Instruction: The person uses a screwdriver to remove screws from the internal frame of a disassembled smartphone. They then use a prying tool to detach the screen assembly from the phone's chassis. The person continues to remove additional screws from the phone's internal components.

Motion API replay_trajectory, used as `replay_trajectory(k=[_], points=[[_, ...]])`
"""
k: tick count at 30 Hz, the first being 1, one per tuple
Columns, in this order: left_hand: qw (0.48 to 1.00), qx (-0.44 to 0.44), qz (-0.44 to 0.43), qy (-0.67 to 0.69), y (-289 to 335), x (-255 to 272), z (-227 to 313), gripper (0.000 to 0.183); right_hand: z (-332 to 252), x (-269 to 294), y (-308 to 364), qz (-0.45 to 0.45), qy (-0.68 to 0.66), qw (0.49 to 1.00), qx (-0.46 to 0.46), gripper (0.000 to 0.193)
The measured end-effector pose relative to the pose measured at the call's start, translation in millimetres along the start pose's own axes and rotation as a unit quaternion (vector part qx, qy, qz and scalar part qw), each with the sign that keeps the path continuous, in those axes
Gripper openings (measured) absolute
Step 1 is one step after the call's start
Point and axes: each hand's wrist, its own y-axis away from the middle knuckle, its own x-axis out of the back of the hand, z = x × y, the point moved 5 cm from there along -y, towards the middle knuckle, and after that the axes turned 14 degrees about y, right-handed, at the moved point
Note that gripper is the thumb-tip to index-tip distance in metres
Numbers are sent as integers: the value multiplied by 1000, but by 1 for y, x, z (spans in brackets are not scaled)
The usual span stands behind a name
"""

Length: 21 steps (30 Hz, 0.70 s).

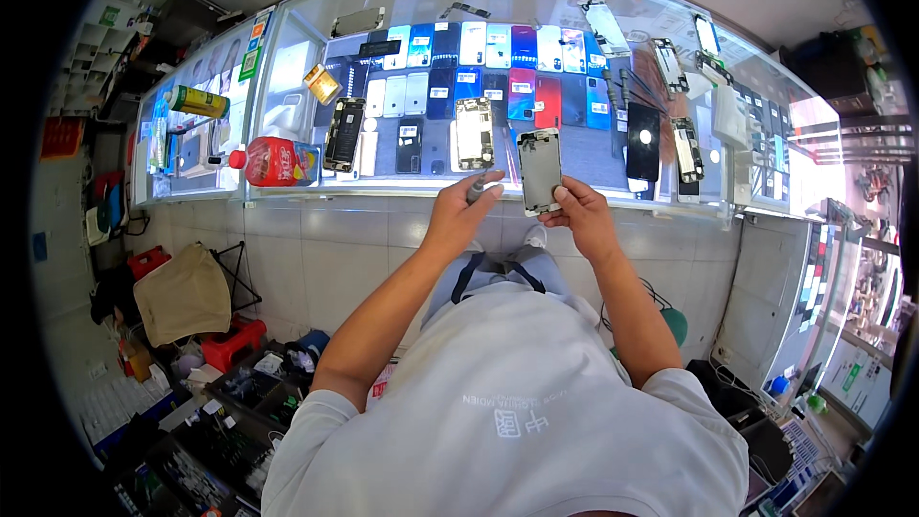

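My right hand (581, 213) pinches the lower right corner of a phone screen assembly (541, 170), its grey metal back plate facing me, at the near edge of the glass counter. Closed around a short grey tool (478, 188), perhaps a screwdriver, is my left hand (461, 213); the tool's tip is too small to make out. Just beyond that hand lies an opened phone (474, 132) with its bright inner parts showing. Another opened phone (343, 134), dark inside, rests farther left. On the right are a black phone screen (642, 141) and an opened phone frame (687, 150).
Many phones in rows show through the glass counter (287, 193). A red bottle (272, 162) and a yellow-green can (199, 101) lie at the left. More phone parts (604, 27) sit along the back. Below stand a red stool (234, 343) and black bins (206, 440) of parts.
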Motion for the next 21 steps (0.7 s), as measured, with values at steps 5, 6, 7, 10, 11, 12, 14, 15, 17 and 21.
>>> replay_trajectory(k=[5,6,7,10,11,12,14,15,17,21], points=[[998,-14,-9,60,0,-28,10,38,-11,-10,17,-25,-24,999,39,34],[995,-28,1,94,2,-32,12,41,-15,-11,20,-17,-24,998,55,32],[991,-32,13,130,5,-35,12,43,-18,-12,24,-5,-20,998,62,31],[975,-74,14,209,16,-47,19,53,-28,-12,37,58,-19,995,80,26],[967,-95,8,236,19,-53,22,57,-33,-13,43,78,-28,992,98,25],[968,-111,2,227,20,-59,25,60,-39,-13,48,111,40,987,112,25],[965,-142,-9,218,23,-73,31,67,-53,-14,60,169,170,961,134,24],[967,-151,-19,206,22,-79,34,74,-68,-18,68,174,230,932,221,24],[968,-143,-4,204,19,-85,37,74,-92,-25,83,196,353,849,342,25],[921,-52,-63,381,10,-89,34,67,-121,-29,101,211,402,767,453,26]])
